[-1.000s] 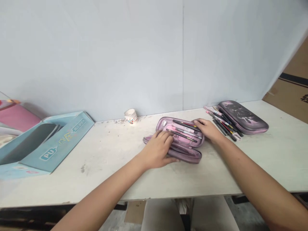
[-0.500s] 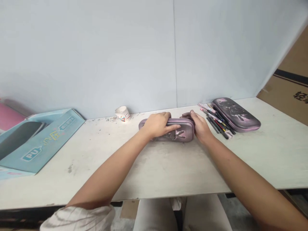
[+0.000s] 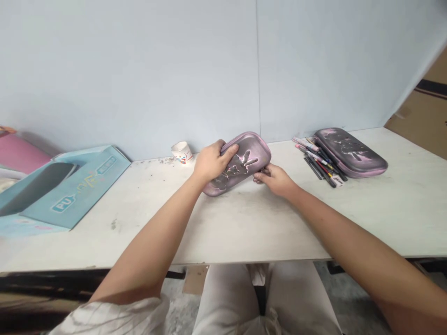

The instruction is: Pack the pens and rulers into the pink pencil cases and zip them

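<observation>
A dark grey and pink pencil case with a raised rabbit figure is tilted up above the table, its right end higher than its left. My left hand is closed around its upper left side, thumb across the front. At the lower right edge of the case is my right hand, its fingers curled in and pressed together against the rim. Whether those fingertips pinch a zipper pull cannot be made out. A second, matching pencil case lies flat at the right, beside a heap of pens and pencils.
A white paper cup stands near the wall, with dark crumbs around it. On the left lies an open light-blue box with a dark item inside, and a pink object behind it. A cardboard box stands at the far right.
The held pencil case has been lifted and turned, its right end raised and its front tipped toward me. My right hand has moved from its right end to its lower edge. The view has shifted slightly.
</observation>
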Available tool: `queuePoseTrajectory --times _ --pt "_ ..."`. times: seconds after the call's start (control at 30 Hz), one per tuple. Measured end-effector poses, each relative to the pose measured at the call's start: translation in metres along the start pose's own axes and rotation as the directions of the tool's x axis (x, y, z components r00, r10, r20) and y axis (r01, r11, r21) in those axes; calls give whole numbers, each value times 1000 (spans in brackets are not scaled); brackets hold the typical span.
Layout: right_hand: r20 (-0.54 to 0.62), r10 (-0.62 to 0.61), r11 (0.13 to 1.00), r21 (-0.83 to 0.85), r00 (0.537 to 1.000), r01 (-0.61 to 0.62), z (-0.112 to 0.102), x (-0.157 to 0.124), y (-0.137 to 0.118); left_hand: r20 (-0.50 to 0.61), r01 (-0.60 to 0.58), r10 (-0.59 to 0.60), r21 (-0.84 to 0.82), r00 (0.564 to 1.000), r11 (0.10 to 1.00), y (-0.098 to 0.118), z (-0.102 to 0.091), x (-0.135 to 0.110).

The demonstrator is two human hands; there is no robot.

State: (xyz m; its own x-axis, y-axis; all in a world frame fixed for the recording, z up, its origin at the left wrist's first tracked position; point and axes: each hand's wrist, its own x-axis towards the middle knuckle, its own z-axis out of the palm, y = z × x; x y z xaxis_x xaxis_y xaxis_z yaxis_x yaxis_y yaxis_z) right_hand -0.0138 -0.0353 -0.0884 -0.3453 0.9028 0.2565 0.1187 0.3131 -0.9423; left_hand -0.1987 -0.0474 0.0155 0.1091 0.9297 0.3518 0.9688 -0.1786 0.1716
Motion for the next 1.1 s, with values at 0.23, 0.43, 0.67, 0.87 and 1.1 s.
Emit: queuePoseTrajectory --times 0.23,0.43,0.67,0.87,1.1 --pt "82 -70 691 -715 994 107 -20 -3 -8 -10 33 -33 32 999 999 6 2 -6" --pt "183 -114 317 -925 976 210 -35 -7 -8 4 59 -59 88 998 994 16 9 -7" --pt "221 -141 109 -965 965 237 -55 -20 0 2 -18 18 147 1000 989 29 17 -13" --pt "327 -124 29 -942 937 333 -83 -28 -5 49 -197 191 148 980 969 42 23 -27" --pt "508 -84 -39 -861 857 507 -111 3 -52 -24 -304 310 133 951 943 45 29 -36"
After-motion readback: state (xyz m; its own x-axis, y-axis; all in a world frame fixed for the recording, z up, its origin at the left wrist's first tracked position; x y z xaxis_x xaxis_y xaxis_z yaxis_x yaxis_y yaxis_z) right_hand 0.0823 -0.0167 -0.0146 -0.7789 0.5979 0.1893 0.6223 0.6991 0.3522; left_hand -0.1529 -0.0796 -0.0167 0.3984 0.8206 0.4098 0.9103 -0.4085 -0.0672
